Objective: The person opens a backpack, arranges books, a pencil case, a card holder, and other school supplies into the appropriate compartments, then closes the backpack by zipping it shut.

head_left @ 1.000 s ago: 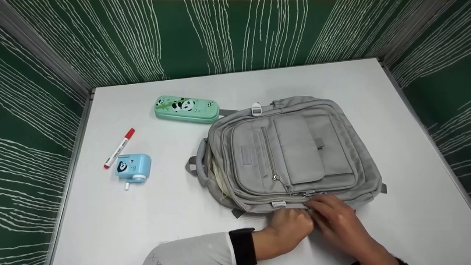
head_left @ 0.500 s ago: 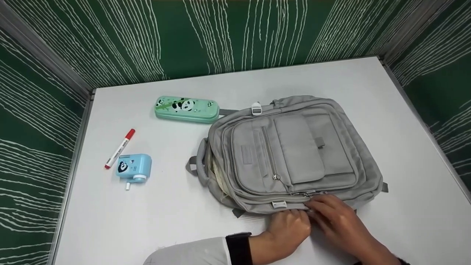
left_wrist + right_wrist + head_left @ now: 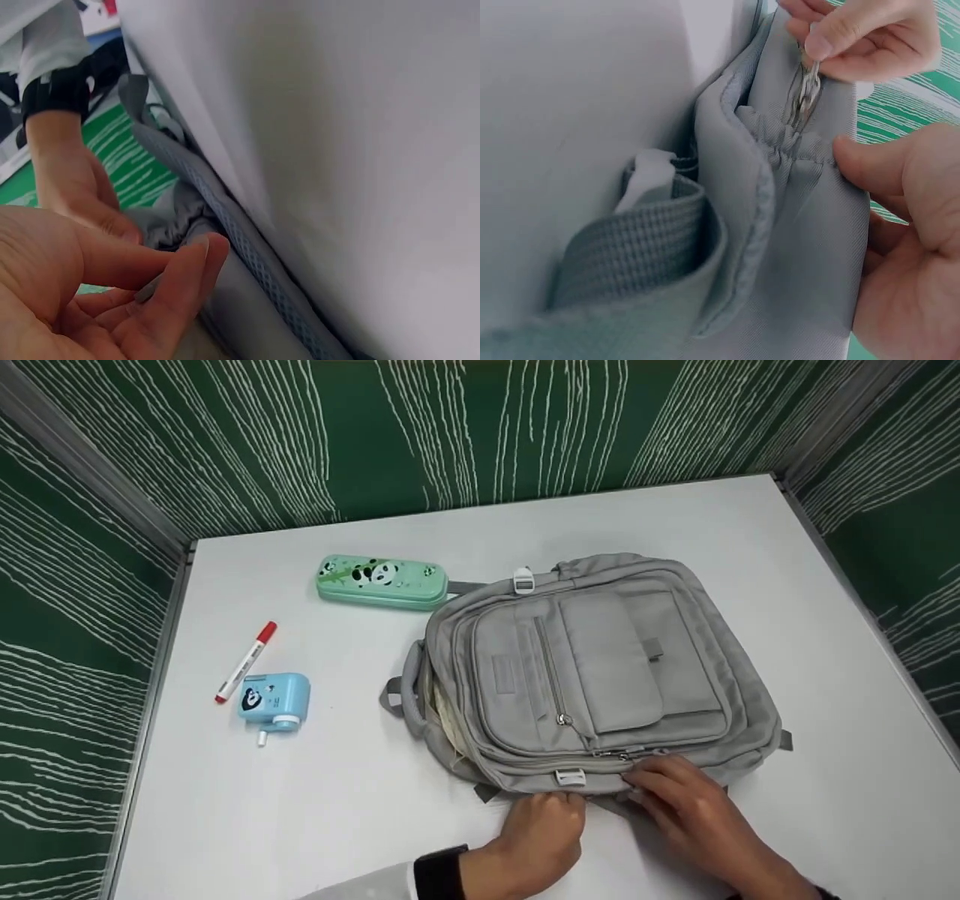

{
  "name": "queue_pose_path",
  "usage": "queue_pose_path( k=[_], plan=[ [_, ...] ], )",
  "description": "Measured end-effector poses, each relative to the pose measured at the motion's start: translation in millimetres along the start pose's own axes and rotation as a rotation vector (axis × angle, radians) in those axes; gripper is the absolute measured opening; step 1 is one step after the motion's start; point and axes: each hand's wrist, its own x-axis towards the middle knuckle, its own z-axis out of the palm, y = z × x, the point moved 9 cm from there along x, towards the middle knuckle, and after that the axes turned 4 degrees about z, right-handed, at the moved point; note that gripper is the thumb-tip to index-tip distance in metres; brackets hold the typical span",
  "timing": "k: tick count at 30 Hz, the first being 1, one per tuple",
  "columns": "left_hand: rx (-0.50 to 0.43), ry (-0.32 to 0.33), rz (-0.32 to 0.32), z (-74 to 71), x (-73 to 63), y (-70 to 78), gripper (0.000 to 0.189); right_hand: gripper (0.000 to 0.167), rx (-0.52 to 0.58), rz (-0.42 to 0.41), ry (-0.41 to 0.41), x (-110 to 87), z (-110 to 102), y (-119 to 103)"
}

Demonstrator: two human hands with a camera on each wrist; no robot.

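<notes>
The grey bag lies flat on the white surface, front pocket up. At its near side, the left hand, fingers curled, pinches the metal zipper pull. The right hand, half curled, grips the cloth near it. A green case, a marker and a blue sharpener lie to the bag's left.

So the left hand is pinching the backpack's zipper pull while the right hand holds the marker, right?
Not quite: the right hand grips the side of the backpack, as the right wrist view shows; the left hand does pinch the zipper pull.
</notes>
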Motion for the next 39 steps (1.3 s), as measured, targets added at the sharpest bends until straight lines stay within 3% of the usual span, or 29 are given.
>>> queue_pose_path(
  k=[9, 16, 26, 33, 39],
  plan=[
    [-0.141, 0.063, -0.065, -27.9, -23.6, -39.7, 0.016, 0.024, 0.004, 0.006, -0.025, -1.5, 0, 2],
    [-0.246, 0.018, -0.148, -43.3, -29.4, -67.2, 0.029, 0.026, 0.031, -0.006, -0.020, -2.7, -2, 2],
    [-0.274, -0.092, -0.254, -51.2, -32.4, -96.7, 0.028, 0.017, 0.032, -0.041, -0.037, -4.3, -7, -1],
    [-0.210, -0.040, -0.315, -63.6, -37.0, -114.6, 0.029, 0.017, 0.036, -0.062, -0.058, -5.4, -10, -1],
    [-0.198, -0.041, -0.347, -68.1, -37.0, -123.6, 0.021, 0.016, 0.028, -0.098, -0.072, -4.6, -11, -3]
  ],
)
